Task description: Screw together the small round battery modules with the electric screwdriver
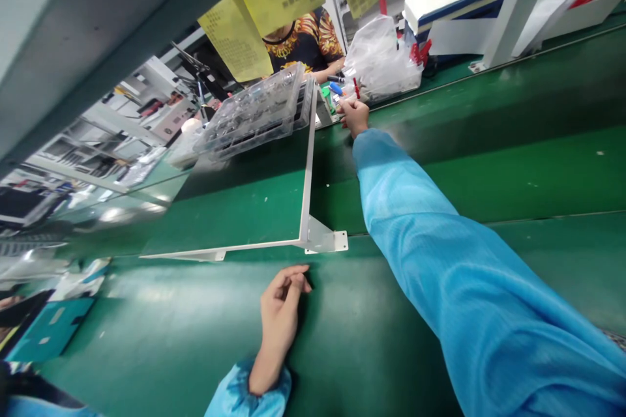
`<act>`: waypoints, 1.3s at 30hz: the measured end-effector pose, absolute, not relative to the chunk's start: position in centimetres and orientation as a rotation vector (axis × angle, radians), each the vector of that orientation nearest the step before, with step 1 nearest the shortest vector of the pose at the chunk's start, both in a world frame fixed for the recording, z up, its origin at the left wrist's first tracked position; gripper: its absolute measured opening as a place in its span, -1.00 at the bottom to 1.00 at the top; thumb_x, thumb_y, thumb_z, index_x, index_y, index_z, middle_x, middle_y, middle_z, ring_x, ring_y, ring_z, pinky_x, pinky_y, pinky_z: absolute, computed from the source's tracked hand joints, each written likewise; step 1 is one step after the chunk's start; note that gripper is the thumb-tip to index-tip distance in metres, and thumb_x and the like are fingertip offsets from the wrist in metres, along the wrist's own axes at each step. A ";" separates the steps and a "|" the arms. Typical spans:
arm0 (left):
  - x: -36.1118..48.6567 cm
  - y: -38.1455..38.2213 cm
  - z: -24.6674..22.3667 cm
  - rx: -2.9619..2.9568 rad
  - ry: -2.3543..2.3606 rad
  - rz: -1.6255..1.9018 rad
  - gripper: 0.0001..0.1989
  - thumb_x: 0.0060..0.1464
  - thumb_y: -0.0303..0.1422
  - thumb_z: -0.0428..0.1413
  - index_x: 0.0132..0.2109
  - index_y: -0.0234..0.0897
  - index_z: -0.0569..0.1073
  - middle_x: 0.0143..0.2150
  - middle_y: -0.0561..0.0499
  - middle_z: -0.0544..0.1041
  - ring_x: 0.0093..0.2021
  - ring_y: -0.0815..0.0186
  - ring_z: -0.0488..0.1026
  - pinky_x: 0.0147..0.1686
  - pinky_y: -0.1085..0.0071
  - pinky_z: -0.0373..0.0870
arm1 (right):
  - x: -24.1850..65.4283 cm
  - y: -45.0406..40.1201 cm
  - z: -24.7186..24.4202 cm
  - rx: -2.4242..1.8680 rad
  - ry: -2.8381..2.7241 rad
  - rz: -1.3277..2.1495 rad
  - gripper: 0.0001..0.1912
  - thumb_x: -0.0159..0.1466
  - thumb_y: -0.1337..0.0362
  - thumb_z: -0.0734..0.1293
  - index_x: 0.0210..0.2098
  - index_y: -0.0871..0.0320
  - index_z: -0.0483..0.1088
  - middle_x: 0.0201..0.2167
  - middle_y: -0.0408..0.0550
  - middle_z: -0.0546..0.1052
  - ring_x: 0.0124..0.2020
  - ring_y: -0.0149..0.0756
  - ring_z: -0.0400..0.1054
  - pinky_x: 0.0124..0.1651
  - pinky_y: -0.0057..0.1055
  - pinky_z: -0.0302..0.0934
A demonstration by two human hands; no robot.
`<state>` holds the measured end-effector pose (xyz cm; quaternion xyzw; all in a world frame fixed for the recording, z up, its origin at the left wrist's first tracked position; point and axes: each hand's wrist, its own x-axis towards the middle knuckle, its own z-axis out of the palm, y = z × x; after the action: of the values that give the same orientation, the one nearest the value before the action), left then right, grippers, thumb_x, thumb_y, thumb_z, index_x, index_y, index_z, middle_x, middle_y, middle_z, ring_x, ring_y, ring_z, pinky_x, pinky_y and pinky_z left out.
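My right hand (355, 116) is stretched far forward, its fingers closed beside small items at the back of the green bench (489, 176). A blue item (336, 88) and a red one (357, 88) are right at its fingertips; what it holds, if anything, is too small to name. My left hand (282, 313) rests over the front part of the bench, fingers curled and thumb close to them; I cannot make out anything in it. Just beyond it stands the raised green shelf (254, 208) with a white edge and metal feet.
Clear plastic compartment boxes (259, 111) lie on the shelf. Behind my right hand sit a plastic bag (381, 62) and a blue-white box (454, 0). A metal post (518, 6) rises at the right. Opposite, a person (306, 45) sits behind yellow sheets. A teal folder (51, 329) lies left.
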<state>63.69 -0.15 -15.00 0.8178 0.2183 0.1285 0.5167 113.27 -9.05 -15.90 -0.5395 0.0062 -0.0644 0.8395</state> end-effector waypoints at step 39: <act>63.8 -0.2 -14.5 1.972 0.544 0.357 -0.60 0.21 -0.02 0.20 -0.15 -0.32 0.60 -0.48 0.01 0.51 -0.45 0.33 0.40 -0.42 0.49 0.30 | 113.0 -7.7 -16.1 -1.073 0.072 -0.064 -0.70 0.38 0.13 0.41 -0.37 0.17 0.34 -0.41 -0.16 0.52 -0.65 -0.58 0.22 -0.61 -0.62 0.22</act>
<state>63.84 -0.19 -14.47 0.8181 0.2259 0.1480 0.5077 112.98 -7.72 -16.06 -0.5110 0.0345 -0.0304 0.8583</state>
